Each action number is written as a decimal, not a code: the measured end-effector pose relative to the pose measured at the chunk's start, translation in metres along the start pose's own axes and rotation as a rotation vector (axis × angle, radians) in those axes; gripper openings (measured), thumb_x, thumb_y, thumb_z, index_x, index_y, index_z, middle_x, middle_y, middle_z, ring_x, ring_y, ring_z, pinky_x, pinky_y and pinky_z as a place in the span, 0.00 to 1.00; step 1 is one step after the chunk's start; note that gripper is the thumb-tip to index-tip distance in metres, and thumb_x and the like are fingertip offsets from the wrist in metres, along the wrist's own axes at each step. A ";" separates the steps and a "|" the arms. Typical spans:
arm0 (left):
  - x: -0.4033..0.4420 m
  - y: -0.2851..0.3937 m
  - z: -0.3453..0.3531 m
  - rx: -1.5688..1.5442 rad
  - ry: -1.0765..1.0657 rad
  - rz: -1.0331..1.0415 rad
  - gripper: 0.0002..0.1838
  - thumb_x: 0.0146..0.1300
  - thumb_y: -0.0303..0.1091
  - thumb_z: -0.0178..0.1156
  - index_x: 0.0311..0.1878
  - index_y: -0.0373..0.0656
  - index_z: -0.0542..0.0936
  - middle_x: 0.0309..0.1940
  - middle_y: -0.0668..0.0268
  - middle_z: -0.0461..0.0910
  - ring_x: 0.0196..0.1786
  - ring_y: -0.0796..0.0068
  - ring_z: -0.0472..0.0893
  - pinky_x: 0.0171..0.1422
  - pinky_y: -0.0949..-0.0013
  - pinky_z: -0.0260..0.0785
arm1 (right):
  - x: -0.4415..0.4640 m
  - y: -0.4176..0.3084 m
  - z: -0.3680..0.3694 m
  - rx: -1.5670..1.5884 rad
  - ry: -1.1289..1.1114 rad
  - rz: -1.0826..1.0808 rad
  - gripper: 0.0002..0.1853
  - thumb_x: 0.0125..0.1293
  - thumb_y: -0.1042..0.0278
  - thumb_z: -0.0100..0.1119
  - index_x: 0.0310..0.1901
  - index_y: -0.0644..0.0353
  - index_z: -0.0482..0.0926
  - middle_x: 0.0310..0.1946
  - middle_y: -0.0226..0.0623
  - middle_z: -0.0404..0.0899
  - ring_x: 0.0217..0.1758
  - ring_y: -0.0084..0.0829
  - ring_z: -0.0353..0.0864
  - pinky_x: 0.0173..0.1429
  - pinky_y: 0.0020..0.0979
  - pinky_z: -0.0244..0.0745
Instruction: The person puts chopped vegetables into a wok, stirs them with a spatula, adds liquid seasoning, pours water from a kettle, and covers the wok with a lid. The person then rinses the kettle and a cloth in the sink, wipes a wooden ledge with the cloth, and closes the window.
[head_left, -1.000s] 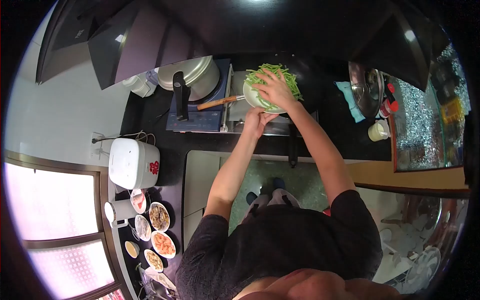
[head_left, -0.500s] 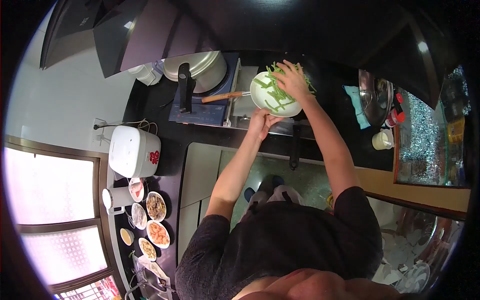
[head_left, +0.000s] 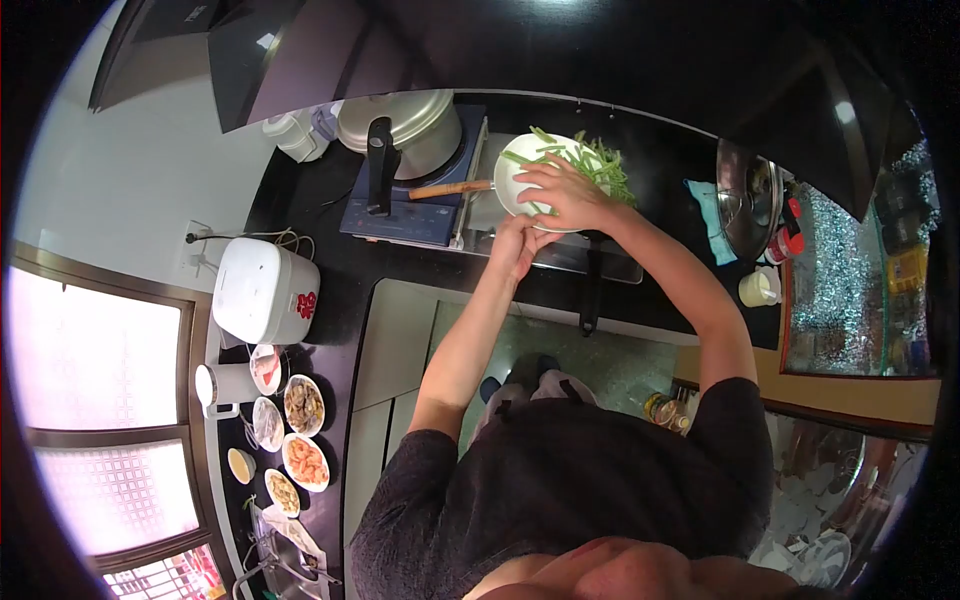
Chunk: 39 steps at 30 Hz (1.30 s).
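My left hand (head_left: 515,246) grips the near rim of a white plate (head_left: 510,180), which is held up over the stove. Cut green beans (head_left: 612,172) lie at the plate's far and right side and past its right edge. Over the plate, my right hand (head_left: 568,195) has its fingers spread and reaches across toward the left rim. Whether its fingertips touch beans or the plate I cannot tell. A black pan handle (head_left: 590,300) sticks out toward me below the plate; most of that pan is hidden.
Left of the plate, a wooden handle (head_left: 450,189) lies by a blue induction cooker (head_left: 400,224) bearing a pressure cooker (head_left: 425,145). A white rice cooker (head_left: 265,290) and several filled dishes, including shrimp (head_left: 306,463), line the left counter. At right are a glass lid (head_left: 745,205) and jar (head_left: 760,287).
My right hand has moved left and toward me across the plate. More beans have shifted to the right, beyond the plate's edge. My left hand still holds the rim.
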<state>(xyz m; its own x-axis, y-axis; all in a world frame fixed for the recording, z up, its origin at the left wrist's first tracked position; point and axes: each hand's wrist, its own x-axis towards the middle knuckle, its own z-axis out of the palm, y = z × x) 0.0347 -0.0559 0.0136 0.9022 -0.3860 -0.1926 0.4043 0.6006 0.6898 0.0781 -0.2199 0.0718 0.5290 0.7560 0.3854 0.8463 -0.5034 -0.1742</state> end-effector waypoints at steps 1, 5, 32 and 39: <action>-0.004 0.006 0.006 -0.003 -0.018 0.008 0.24 0.61 0.22 0.42 0.60 0.23 0.60 0.55 0.43 0.72 0.53 0.50 0.79 0.55 0.56 0.78 | -0.002 0.003 0.002 -0.035 -0.009 0.032 0.16 0.52 0.65 0.62 0.45 0.49 0.78 0.59 0.32 0.71 0.69 0.35 0.62 0.74 0.54 0.48; -0.008 0.014 0.007 -0.033 -0.044 0.028 0.24 0.61 0.22 0.42 0.60 0.22 0.58 0.55 0.41 0.71 0.53 0.48 0.79 0.56 0.56 0.78 | -0.009 0.025 -0.004 -0.196 -0.013 0.111 0.15 0.53 0.67 0.60 0.45 0.50 0.76 0.52 0.31 0.74 0.66 0.32 0.65 0.73 0.56 0.48; -0.015 0.011 0.009 -0.044 -0.014 0.011 0.23 0.59 0.23 0.43 0.58 0.21 0.60 0.51 0.41 0.74 0.49 0.48 0.81 0.50 0.55 0.81 | 0.005 0.082 -0.013 -0.303 0.045 0.223 0.12 0.51 0.75 0.59 0.40 0.55 0.78 0.44 0.35 0.72 0.55 0.37 0.70 0.57 0.39 0.64; -0.015 0.014 0.001 -0.035 0.019 0.001 0.23 0.60 0.23 0.42 0.59 0.22 0.59 0.51 0.41 0.74 0.49 0.49 0.81 0.51 0.55 0.80 | -0.023 0.094 -0.034 -0.236 0.043 0.387 0.08 0.52 0.68 0.64 0.35 0.52 0.80 0.41 0.33 0.73 0.51 0.36 0.71 0.54 0.38 0.66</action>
<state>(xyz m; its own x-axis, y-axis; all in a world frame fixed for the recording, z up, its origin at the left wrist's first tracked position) 0.0268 -0.0428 0.0269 0.9051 -0.3722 -0.2056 0.4081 0.6250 0.6655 0.1437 -0.2985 0.0772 0.7965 0.4779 0.3705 0.5467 -0.8309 -0.1037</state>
